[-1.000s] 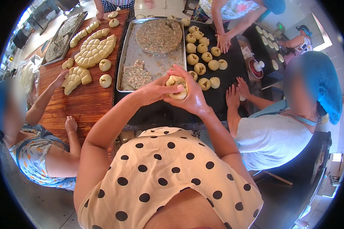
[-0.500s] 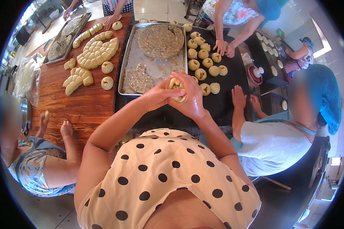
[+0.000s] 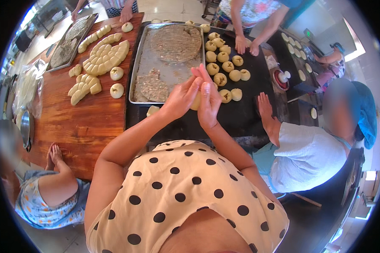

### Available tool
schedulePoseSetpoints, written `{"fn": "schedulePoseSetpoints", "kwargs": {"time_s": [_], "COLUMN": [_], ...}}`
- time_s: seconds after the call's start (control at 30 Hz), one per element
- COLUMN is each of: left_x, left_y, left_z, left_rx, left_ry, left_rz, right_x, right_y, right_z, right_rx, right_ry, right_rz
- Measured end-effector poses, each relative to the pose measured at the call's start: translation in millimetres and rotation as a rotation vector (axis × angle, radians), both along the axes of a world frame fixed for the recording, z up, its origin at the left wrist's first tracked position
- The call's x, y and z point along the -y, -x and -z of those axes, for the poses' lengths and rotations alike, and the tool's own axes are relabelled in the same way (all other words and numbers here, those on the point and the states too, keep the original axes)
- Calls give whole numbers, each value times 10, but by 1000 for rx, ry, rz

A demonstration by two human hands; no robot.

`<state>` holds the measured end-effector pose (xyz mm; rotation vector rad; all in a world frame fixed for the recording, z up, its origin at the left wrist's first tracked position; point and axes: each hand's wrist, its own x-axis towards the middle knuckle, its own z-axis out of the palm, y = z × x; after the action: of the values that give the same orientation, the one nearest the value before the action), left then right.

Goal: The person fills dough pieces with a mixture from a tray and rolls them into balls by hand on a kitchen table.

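Observation:
My left hand (image 3: 180, 99) and my right hand (image 3: 209, 103) come together over the near edge of the black worktop, fingertips meeting at the top. Between the palms shows part of a pale yellow dough ball (image 3: 195, 102); the rest is hidden by my fingers. Just beyond and left of them lies a metal tray (image 3: 133, 84) with a big mound of speckled filling (image 3: 175, 44) and a smaller heap (image 3: 153, 86). Gathered dough balls (image 3: 220, 79), several with pleated openings, sit to the right of the tray. A small dough piece (image 3: 152, 110) lies beside the tray's near edge.
On the wooden table (image 3: 84, 126) at left are cut dough pieces (image 3: 105, 57), two round buns and another filling tray (image 3: 71, 40). A red bowl (image 3: 280, 80) with a white-handled tool stands at right. Co-workers stand close on both sides and across.
My hands have turned from wrapping the dough ball with its opening showing to pressing round it, palms facing. A small dough piece now shows by the tray. The left co-worker's hands have come together.

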<state>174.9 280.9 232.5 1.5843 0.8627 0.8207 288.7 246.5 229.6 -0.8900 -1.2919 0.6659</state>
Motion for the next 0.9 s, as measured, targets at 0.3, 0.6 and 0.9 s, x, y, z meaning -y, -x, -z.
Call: {"fn": "schedulePoseSetpoints", "kwargs": {"time_s": [0.3, 0.6, 0.9], "left_x": [-102, 49, -132], "left_y": [17, -262, -314], "left_z": [-327, -141, 267], "left_rx": [653, 782, 958], "left_ry": [640, 857, 811], "left_rz": [61, -194, 12], "right_x": [12, -41, -132], "right_y": [-243, -103, -39], "right_z": [-122, -120, -37], "right_rx": [393, 317, 148], "right_ry": [-156, -219, -188], "right_rz": [10, 235, 311]}}
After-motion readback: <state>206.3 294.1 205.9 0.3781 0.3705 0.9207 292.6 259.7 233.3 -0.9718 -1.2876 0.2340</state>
